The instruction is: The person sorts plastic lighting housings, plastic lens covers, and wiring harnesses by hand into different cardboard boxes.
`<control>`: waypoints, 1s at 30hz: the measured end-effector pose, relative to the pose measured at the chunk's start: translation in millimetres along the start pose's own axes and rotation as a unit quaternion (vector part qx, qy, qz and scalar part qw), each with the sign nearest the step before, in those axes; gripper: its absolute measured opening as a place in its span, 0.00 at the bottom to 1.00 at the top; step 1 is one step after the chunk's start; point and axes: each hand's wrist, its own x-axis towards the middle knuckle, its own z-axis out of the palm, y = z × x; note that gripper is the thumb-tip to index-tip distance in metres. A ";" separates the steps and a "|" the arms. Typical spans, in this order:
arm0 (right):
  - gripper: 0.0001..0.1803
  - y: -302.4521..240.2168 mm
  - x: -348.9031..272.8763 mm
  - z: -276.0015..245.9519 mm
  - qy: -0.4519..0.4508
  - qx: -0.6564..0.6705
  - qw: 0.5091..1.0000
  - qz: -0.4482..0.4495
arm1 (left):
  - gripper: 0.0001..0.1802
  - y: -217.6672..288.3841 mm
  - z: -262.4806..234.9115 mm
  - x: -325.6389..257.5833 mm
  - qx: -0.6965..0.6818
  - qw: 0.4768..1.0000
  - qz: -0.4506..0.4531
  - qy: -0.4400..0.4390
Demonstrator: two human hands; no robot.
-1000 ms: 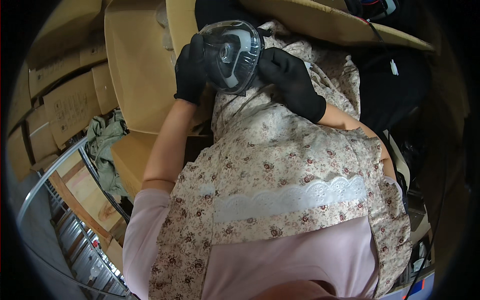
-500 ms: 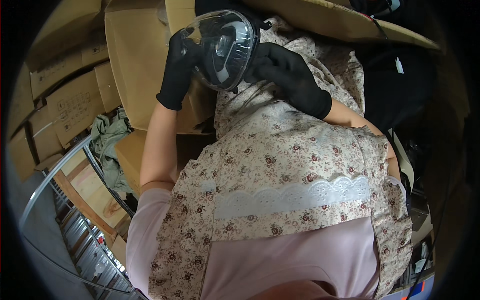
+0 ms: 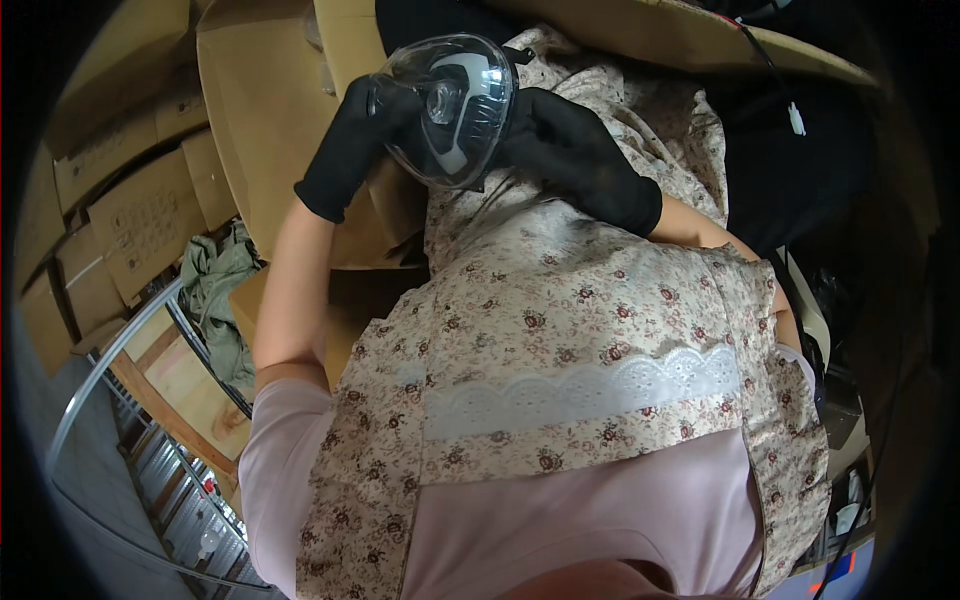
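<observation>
Filling most of the view, a floral apron with a white lace band lay over a pink shirt, spreading from the centre down to 6 o'clock. Brown cardboard boxes were stacked from 9 to 11 o'clock, with a large cardboard sheet at 11 to 12 o'clock behind the hands. A metal rack curved through 7 to 8 o'clock, and a green cloth hung at 9 o'clock beside it. A dark cable with a white plug ran at 1 o'clock.

At 12 o'clock, both hands, in black gloves, held a clear mask with a grey and white inner piece, raised above the apron's top edge. The left hand gripped the mask's left rim, fingers curled around the edge. The right hand was closed on the mask's right side, fingers wrapped behind it and partly hidden by the clear shell. The mask sat between the two hands, touching both, tilted with its face toward the camera.
</observation>
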 end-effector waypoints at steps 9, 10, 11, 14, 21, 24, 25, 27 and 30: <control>0.21 11.7 7.8 5.6 0.150 -0.134 0.978 0.047 | 0.12 1.0 43.5 -19.8 -0.073 0.995 0.070 0.026; 0.21 10.3 7.8 5.2 0.146 -0.141 0.978 0.043 | 0.11 -4.8 45.5 -21.6 -0.036 0.993 0.081 0.074; 0.21 7.6 7.8 4.4 0.145 -0.142 0.978 0.043 | 0.10 -7.7 46.5 -23.1 0.001 0.988 0.092 0.121; 0.20 4.2 4.8 2.1 0.139 -0.180 0.969 0.097 | 0.13 2.9 42.8 -24.2 0.089 0.982 0.141 0.089; 0.19 9.1 7.3 -0.2 0.139 -0.115 0.980 0.081 | 0.25 -5.2 17.9 -16.1 0.467 0.806 0.304 0.200; 0.19 8.3 9.9 -3.6 0.119 -0.100 0.983 0.101 | 0.27 11.2 15.2 -13.0 0.048 0.989 0.064 0.121; 0.18 11.3 11.0 -6.2 0.122 -0.103 0.984 0.076 | 0.27 12.6 15.6 -14.4 0.048 0.989 0.066 0.125; 0.17 19.0 11.8 -11.3 0.124 -0.105 0.986 0.050 | 0.26 15.4 19.1 -21.6 0.287 0.934 0.143 0.155; 0.15 30.3 11.7 -16.0 0.115 0.014 0.993 0.022 | 0.24 23.0 22.0 -32.2 0.282 0.927 0.183 0.168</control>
